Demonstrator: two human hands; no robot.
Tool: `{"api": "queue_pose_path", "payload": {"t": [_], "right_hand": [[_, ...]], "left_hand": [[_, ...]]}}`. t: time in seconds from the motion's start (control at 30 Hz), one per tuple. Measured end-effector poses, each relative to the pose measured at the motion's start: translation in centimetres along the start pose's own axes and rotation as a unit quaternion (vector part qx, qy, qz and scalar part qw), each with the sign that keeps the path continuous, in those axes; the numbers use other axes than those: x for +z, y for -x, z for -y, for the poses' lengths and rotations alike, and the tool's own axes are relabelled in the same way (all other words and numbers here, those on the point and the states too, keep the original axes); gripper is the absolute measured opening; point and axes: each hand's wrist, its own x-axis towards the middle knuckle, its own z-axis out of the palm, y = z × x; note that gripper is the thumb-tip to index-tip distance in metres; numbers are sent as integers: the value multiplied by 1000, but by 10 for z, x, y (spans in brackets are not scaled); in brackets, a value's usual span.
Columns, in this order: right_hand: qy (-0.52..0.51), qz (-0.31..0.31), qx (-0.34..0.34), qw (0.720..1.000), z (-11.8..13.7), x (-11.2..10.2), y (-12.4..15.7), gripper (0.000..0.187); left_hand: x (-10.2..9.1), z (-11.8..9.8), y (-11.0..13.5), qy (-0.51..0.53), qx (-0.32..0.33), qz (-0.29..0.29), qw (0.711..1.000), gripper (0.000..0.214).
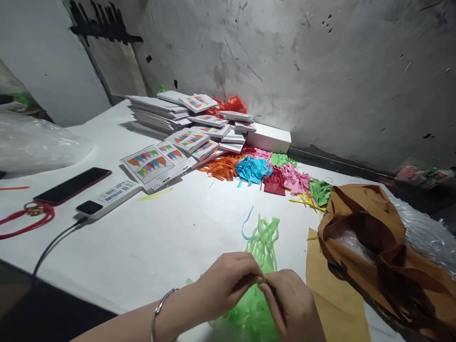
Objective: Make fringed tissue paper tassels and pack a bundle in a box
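Observation:
A bright green tissue-paper tassel [264, 242] lies on the white table in front of me, its cut strips fanning away toward the wall. My left hand [228, 278], with a silver bangle [156, 311] on the wrist, pinches the tassel at its middle. Close against it, my right hand [294, 299] grips the same spot, the thumbs and fingertips of both nearly touching. More crumpled green paper [254, 316] shows beneath and between my hands. A thin light-blue strip [245, 223] curls beside the tassel's far end.
Behind are bunches of orange [223, 167], blue [253, 169] and pink fringe [295, 179], plus stacked printed cards [160, 114] and a white box [269, 137]. Left lie a phone [73, 185] and a cabled white device [109, 198]. A brown bag [363, 199] stands at right.

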Motion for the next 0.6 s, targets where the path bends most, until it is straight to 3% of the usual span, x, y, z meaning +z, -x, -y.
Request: {"api": "queue_pose_path", "payload": {"t": [0.1, 0.2, 0.3, 0.4, 0.5, 0.53, 0.6], "right_hand": [[36, -4, -36, 999, -1, 6, -3, 12], [20, 18, 5, 1000, -2, 12, 0, 11], [30, -17, 58, 998, -8, 16, 6, 24], [71, -84, 104, 988, -19, 16, 20, 46], [86, -59, 51, 993, -30, 15, 39, 38], [87, -24, 20, 996, -32, 16, 46, 35], [86, 43, -50, 994, -36, 20, 58, 34]], "left_hand": [[2, -1, 6, -67, 24, -19, 997, 22], [1, 0, 9, -66, 25, -42, 997, 21], [-14, 8, 10, -68, 4, -100, 993, 19], [-58, 26, 14, -79, -99, -202, 971, 13], [-116, 51, 25, -118, -190, -347, 911, 19], [-133, 59, 30, -159, -218, -360, 893, 23], [-155, 72, 38, -269, -277, -323, 864, 30]]}}
